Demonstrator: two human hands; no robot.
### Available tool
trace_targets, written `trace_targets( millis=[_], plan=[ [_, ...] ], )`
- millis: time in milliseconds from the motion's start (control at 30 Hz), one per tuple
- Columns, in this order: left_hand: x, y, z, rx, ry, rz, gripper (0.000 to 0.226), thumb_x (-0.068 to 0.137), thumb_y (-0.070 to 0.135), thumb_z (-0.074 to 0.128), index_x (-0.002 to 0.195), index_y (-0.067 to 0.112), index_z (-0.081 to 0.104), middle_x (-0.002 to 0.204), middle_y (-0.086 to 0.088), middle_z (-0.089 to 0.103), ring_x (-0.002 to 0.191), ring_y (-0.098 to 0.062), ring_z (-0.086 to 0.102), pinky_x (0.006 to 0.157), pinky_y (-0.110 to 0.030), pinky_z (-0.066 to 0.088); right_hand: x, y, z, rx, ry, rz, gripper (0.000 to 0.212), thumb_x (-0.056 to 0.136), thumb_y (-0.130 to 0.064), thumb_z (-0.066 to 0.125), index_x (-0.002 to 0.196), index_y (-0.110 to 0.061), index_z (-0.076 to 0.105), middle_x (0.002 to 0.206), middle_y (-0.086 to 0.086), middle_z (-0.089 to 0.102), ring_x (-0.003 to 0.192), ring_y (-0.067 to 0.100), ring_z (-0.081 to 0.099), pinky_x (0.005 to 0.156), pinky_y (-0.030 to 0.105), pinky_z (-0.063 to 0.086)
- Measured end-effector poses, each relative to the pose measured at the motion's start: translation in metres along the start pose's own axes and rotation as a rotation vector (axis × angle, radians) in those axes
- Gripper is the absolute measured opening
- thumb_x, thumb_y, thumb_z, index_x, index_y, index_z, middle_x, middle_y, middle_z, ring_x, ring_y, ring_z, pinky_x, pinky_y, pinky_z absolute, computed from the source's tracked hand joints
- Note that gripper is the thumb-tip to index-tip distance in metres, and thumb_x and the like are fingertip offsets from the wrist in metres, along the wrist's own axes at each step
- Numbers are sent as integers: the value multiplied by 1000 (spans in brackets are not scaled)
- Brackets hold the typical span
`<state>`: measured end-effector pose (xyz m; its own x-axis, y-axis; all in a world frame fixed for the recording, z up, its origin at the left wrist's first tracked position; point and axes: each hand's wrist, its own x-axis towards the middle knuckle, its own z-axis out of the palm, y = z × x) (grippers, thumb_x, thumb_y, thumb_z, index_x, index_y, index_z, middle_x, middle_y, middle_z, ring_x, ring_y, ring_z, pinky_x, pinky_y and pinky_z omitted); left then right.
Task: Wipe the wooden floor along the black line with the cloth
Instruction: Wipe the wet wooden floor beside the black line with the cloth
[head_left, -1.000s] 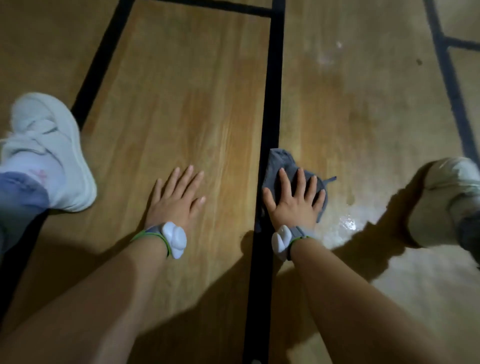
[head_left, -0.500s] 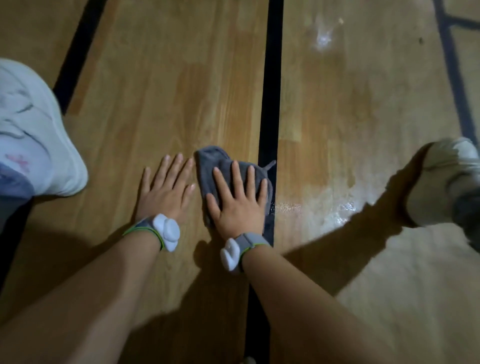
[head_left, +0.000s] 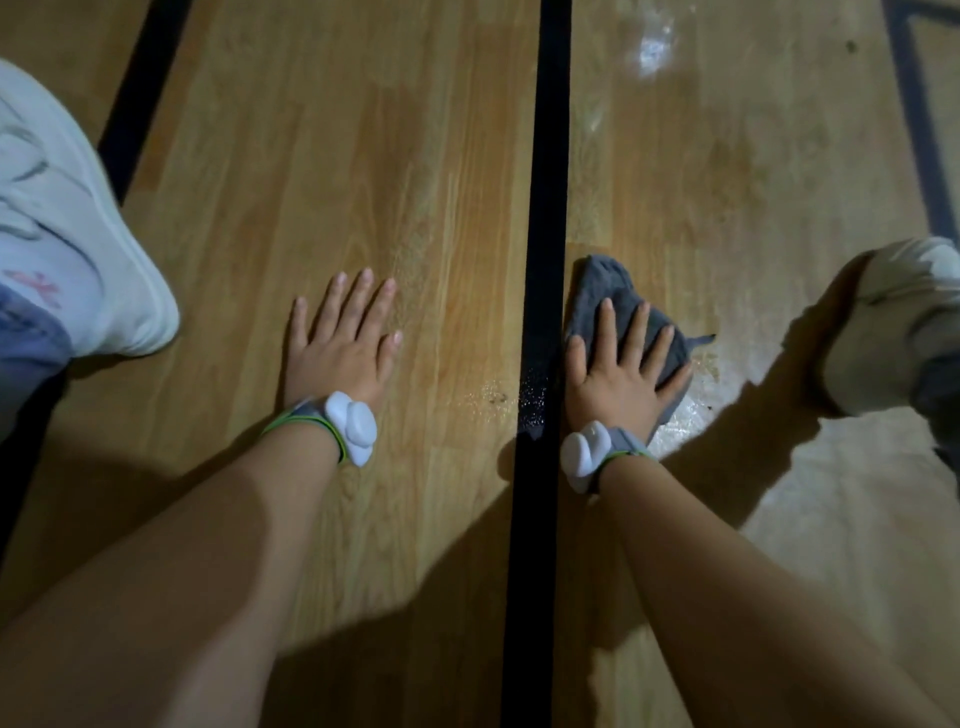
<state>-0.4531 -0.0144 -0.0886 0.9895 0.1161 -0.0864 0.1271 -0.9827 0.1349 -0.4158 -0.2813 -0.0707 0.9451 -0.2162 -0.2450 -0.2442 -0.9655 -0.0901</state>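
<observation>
Head view: right grip (head_left: 618, 374) spread on cloth (head_left: 602, 283) beside black line (head_left: 545, 208); left grip (head_left: 337, 353) spread on possibly damp floor (head_left: 337, 156).

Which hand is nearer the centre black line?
Right. The right hand presses the cloth just beside the black line; the left hand lies flat on the floor, farther off.

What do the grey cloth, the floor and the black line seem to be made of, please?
Cloth: soft fabric, perhaps terry or microfibre, matte grey; it bunches into folds under the right hand. Floor: wood strips with visible grain, glossy varnish that mirrors light patches. Black line: probably paint or tape, flat and matte; which one cannot be told.
</observation>
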Motion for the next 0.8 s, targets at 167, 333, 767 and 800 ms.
trace_targets(
  millis=[167,333,767,800],
  plan=[
    [-1,1,2,16,16,6,59,99,48,9,155,31,8,163,9,8,150,-16,6,119,-51,7,-45,-46,19,-1,1,-169,62,99,-57,11,156,-37,2,165,5,-9,149,35,-14,113,65,-11],
    [2,-1,-3,4,15,13,60,98,46,8,155,28,16,162,5,16,150,-19,12,117,-53,10,-95,-84,40,-8,18,-395,61,99,-57,19,156,-34,15,165,7,4,150,38,-5,114,65,-8],
    [-19,6,-2,-59,-26,-61,58,102,47,13,156,26,9,163,9,5,150,-14,-1,120,-48,0,-42,38,9,-27,20,-123,59,96,-66,18,151,-52,1,165,-11,-5,151,20,-11,120,51,-9],
    [-27,7,-1,-61,-20,-61,61,100,49,10,156,25,10,163,9,7,150,-13,0,119,-48,0,-41,49,7,-15,8,-71,59,96,-66,18,152,-52,0,165,-11,-6,151,20,-12,120,51,-9]
  ],
)
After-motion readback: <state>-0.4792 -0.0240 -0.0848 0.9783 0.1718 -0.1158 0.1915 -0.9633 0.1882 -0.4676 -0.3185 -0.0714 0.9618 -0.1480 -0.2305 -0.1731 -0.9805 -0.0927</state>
